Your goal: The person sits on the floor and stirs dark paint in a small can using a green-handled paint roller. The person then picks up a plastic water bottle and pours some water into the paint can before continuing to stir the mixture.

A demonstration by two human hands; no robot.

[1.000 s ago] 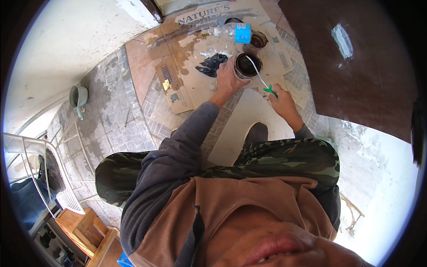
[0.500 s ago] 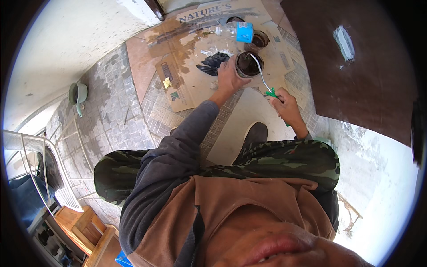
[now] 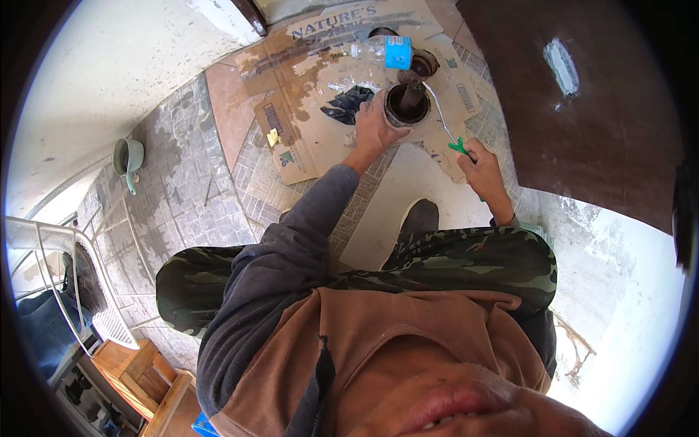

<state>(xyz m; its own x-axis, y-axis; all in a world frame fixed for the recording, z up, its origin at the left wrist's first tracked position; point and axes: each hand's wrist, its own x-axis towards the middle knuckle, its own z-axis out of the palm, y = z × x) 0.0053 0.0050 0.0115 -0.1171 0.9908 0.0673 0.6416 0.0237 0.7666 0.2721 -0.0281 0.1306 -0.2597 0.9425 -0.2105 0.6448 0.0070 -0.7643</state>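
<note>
My left hand [image 3: 375, 125] is wrapped round the near side of a round can [image 3: 398, 121] with dark brown paint inside, on the cardboard. In my right hand [image 3: 482, 172] is the green handle of a small paint roller [image 3: 441, 116]. The roller's bent metal rod reaches over the can, and its brown-coated head tilts up out of the can's mouth. Just behind stands another brown-stained can [image 3: 424, 64]. A clear plastic bottle with a blue label [image 3: 397, 52] lies beside it. Black crumpled plastic [image 3: 348, 105] is left of my left hand.
Stained cardboard [image 3: 306, 138] covers the paving under the cans. A large brown panel [image 3: 619, 116] with a whitish patch rises at the right. A green long-handled pot [image 3: 128, 156] sits on the paving at the left. A white metal frame [image 3: 65, 255] and wooden furniture [image 3: 135, 371] are at lower left.
My right hand has moved a little right and nearer me. The roller head has risen from the can's inside to its rim. My left hand stays on the can.
</note>
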